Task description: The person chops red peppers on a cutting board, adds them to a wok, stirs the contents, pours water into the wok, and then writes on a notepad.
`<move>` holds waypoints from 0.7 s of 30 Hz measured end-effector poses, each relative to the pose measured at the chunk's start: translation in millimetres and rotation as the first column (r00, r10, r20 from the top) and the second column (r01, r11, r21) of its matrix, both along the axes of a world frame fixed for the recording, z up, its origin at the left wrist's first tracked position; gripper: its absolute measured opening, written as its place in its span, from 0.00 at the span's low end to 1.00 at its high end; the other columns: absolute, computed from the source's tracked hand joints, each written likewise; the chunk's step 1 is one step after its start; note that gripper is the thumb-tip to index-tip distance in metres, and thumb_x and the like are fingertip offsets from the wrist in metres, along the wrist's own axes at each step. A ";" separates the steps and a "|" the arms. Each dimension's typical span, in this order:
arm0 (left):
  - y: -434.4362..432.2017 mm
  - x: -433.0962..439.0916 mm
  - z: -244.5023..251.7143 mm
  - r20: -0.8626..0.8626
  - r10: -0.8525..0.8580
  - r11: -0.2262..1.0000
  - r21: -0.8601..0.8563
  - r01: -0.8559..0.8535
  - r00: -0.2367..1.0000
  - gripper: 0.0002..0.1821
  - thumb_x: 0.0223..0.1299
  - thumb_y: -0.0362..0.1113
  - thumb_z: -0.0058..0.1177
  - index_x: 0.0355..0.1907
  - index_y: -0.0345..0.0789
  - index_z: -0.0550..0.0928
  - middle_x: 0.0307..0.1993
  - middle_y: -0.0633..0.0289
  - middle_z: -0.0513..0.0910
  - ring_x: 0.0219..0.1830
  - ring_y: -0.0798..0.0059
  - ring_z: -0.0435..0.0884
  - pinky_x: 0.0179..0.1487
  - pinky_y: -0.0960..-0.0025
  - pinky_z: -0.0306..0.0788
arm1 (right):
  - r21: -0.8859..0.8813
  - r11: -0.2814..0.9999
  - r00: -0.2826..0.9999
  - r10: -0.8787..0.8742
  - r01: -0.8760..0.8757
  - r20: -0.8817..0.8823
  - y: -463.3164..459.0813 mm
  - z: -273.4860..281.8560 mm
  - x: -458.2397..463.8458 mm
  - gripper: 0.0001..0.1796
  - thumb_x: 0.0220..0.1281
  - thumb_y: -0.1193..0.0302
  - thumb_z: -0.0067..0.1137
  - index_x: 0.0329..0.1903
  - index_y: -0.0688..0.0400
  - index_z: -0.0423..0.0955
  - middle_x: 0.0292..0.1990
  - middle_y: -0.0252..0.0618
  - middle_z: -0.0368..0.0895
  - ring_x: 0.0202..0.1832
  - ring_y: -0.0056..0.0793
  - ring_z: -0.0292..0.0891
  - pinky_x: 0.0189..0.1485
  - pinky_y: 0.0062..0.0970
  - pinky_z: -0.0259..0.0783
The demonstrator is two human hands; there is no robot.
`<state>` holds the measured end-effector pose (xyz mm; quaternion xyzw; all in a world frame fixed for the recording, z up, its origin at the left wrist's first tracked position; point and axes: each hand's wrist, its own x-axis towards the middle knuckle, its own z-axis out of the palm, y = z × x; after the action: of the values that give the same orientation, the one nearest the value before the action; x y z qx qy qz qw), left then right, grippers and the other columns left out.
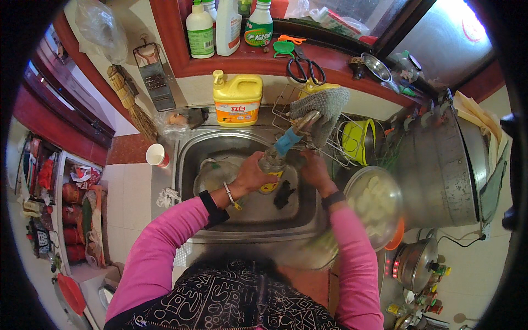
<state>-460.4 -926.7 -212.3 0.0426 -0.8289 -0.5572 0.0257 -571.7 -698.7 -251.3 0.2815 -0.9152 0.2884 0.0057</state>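
My left hand (pixel 256 173) is wrapped around a clear glass jar (pixel 272 163) with a yellow label, held over the stainless steel sink (pixel 251 222). The jar's mouth is just under the blue sleeve (pixel 288 141) on the end of the faucet (pixel 308 122). A grey cloth (pixel 336 103) hangs over the faucet. At the right of the basin is my right hand (pixel 317 173), near the wire rack. Its fingertips are partly hidden, and whether it grips anything does not show. In the basin lie a dark crumpled piece (pixel 284 195) and a round, pale mesh-like item (pixel 216 177).
A yellow detergent jug (pixel 238 101) stands behind the sink, beside the wire rack (pixel 284 103). A paper cup (pixel 157 155) is on the left ledge. To the right are a bowl of pale pieces (pixel 373 202) and a large metal pot (pixel 437 165). Scissors (pixel 305 68) lie on the sill.
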 end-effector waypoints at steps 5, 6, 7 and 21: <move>-2.4 0.7 -0.7 0.029 -0.001 1.000 0.009 0.001 1.000 0.34 0.35 0.39 0.73 0.48 0.31 0.76 0.42 0.56 0.81 0.44 0.69 0.79 0.51 0.66 0.71 | -0.078 0.991 0.992 -0.111 0.106 -0.060 -6.0 5.3 4.9 0.18 0.43 0.78 0.54 0.43 0.60 0.77 0.41 0.52 0.80 0.45 0.53 0.76 0.48 0.41 0.73; -2.9 0.8 -1.2 0.017 -0.002 1.000 0.011 0.001 1.000 0.34 0.35 0.40 0.73 0.48 0.31 0.76 0.41 0.56 0.81 0.44 0.69 0.79 0.51 0.66 0.72 | -0.043 0.980 0.981 -0.195 0.195 -0.008 -8.0 7.8 6.3 0.17 0.43 0.76 0.56 0.42 0.59 0.77 0.41 0.51 0.80 0.45 0.52 0.77 0.47 0.41 0.73; -3.3 1.0 -1.8 0.023 -0.004 1.000 0.014 0.004 1.000 0.34 0.35 0.40 0.73 0.49 0.31 0.76 0.41 0.56 0.81 0.44 0.69 0.79 0.51 0.66 0.72 | -0.045 0.972 0.972 -0.232 0.231 -0.026 -10.0 10.2 7.6 0.17 0.44 0.74 0.57 0.42 0.58 0.78 0.40 0.50 0.81 0.44 0.51 0.77 0.46 0.40 0.73; -9.3 4.1 9.8 0.076 -0.017 1.000 0.013 0.016 0.997 0.37 0.31 0.42 0.73 0.48 0.31 0.75 0.41 0.53 0.81 0.44 0.64 0.79 0.51 0.65 0.71 | 0.014 0.960 0.952 -0.278 0.279 0.131 -21.9 -25.2 -26.7 0.08 0.48 0.65 0.63 0.30 0.55 0.80 0.31 0.45 0.82 0.35 0.48 0.79 0.39 0.40 0.74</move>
<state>-456.3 -936.0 -202.5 0.0571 -0.8261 -0.5605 -0.0107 -598.5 -720.6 -276.5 0.1300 -0.9434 0.3048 -0.0133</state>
